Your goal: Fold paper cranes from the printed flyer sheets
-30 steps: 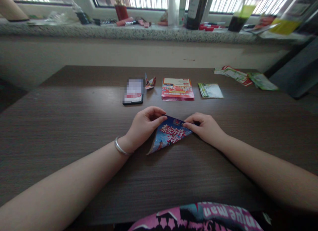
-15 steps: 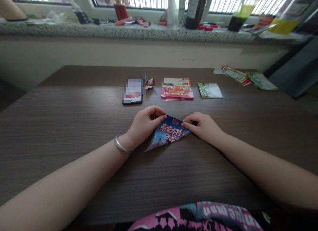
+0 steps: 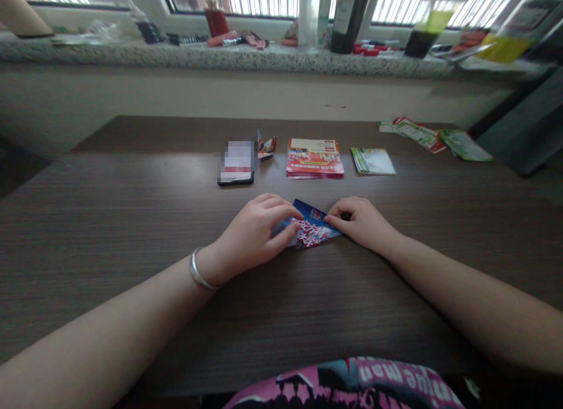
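Leaflet (image 3: 315,228): blue, folded, lying flat on the table (image 3: 132,210) near its middle, between both hands.
Left hand (image 3: 253,233): fingers stretched out flat, pressing on the leaflet's left part, not curled round it; a bracelet (image 3: 196,271) sits on the wrist.
Right hand (image 3: 363,221): thumb and forefinger seem pinched together on the leaflet's right corner.
Behind: phone (image 3: 236,162), paper scrap (image 3: 266,146) just beside it, red stack (image 3: 314,158) and green card (image 3: 373,160) in a row, well apart from the hands.
Far right: loose flyers (image 3: 413,131) near the table's edge.
In the way: nothing lies between that row and the leaflet.
Hidden: the leaflet's left part lies under the fingers, and its print is unreadable.
Cut off: the bottles (image 3: 345,16) on the sill (image 3: 176,56) lose their tops at the frame.
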A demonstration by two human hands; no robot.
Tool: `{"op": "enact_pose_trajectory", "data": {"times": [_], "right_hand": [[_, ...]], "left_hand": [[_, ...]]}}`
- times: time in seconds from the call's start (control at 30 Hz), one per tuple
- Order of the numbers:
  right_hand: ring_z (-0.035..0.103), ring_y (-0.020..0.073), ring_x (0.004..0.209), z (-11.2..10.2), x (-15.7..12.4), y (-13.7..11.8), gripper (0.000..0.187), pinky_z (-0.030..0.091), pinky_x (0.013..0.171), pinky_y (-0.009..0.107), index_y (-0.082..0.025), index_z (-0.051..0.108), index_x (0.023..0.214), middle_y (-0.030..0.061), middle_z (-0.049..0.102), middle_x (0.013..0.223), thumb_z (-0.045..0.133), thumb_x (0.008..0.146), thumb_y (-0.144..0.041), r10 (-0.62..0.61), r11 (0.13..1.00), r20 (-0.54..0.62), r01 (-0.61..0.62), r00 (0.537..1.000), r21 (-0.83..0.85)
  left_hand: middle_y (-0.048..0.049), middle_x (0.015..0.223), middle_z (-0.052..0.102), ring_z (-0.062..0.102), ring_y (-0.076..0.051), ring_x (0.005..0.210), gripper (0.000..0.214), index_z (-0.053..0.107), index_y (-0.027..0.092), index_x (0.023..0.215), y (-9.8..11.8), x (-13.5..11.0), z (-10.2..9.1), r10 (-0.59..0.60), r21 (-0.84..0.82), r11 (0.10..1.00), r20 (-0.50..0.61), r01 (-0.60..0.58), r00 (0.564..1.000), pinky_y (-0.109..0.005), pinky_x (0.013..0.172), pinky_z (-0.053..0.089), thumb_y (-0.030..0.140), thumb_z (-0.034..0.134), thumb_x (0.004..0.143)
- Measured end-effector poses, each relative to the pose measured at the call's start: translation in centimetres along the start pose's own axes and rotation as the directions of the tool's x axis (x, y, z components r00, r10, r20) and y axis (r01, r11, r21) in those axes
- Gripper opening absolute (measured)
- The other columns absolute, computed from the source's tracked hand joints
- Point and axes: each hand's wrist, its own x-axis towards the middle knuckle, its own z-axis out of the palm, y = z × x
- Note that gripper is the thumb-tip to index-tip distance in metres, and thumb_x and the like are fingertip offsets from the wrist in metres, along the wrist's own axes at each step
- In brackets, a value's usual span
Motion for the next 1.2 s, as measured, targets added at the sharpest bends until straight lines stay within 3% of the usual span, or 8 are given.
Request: {"op": "enact_pose_trajectory", "data": {"times": [0.1, 0.2, 0.53, 0.93, 1.2], "right_hand": [[0.058, 0.0161, 0.069, 0.0, 0.2, 0.4, 0.02, 0.039, 0.067, 0.03, -0.02, 0.064, 0.066, 0.0005, 0.067, 0.071, 0.063, 0.083, -0.032, 0.038, 0.999, -0.015, -0.037, 0.999, 0.016], [0.057, 0.0156, 0.067, 0.0, 0.2, 0.6, 0.021, 0.038, 0.064, 0.029, -0.02, 0.065, 0.066, 0.0003, 0.067, 0.069, 0.062, 0.082, -0.033, 0.065, 0.998, -0.041, -0.065, 0.997, 0.019], [0.054, 0.014, 0.063, -0.2, 0.2, 0.3, 0.021, 0.035, 0.062, 0.027, -0.02, 0.064, 0.065, -0.001, 0.065, 0.066, 0.062, 0.081, -0.033, 0.114, 0.993, -0.073, -0.114, 0.991, 0.007], [0.059, 0.016, 0.07, 0.0, 0.1, 0.3, 0.019, 0.038, 0.066, 0.029, -0.02, 0.067, 0.068, 0.0008, 0.07, 0.073, 0.059, 0.082, -0.03, 0.098, 0.995, -0.05, -0.097, 0.994, 0.019], [0.056, 0.0147, 0.065, 0.0, 0.4, 0.5, 0.019, 0.036, 0.063, 0.028, -0.02, 0.066, 0.066, -0.0008, 0.067, 0.068, 0.063, 0.081, -0.033, 0.138, 0.99, -0.055, -0.139, 0.989, -0.01]], "left_hand": [[-0.0058, 0.112, 0.07, 0.059, -0.024, 0.109, 0.025, 0.068, 0.021, 0.107, 1.2, -0.4, 0.6, 0.155, 0.204, 0.965, 0.058, -0.164, 0.986, -0.044, 0.103, 0.04, 0.033, 0.052, 0.092], [-0.0051, 0.122, 0.067, 0.057, -0.024, 0.116, 0.027, 0.065, 0.022, 0.114, 1.5, -0.5, 1.6, 0.183, 0.282, 0.937, 0.105, -0.205, 0.978, -0.044, 0.107, 0.035, 0.028, 0.05, 0.093], [-0.0097, 0.129, 0.062, 0.057, -0.025, 0.121, 0.034, 0.06, 0.017, 0.121, 1.2, -0.2, 2.1, 0.185, 0.305, 0.921, 0.202, -0.241, 0.962, -0.046, 0.111, 0.035, 0.03, 0.052, 0.091], [-0.0083, 0.14, 0.054, 0.048, -0.028, 0.13, 0.043, 0.052, 0.018, 0.134, 0.6, -0.8, 2.2, 0.198, 0.349, 0.9, 0.209, -0.262, 0.958, -0.047, 0.109, 0.039, 0.031, 0.049, 0.093], [-0.0086, 0.14, 0.054, 0.052, -0.027, 0.125, 0.041, 0.054, 0.018, 0.132, 0.6, -0.4, 2.4, 0.157, 0.324, 0.92, 0.212, -0.221, 0.965, -0.045, 0.106, 0.043, 0.032, 0.047, 0.094]]}}
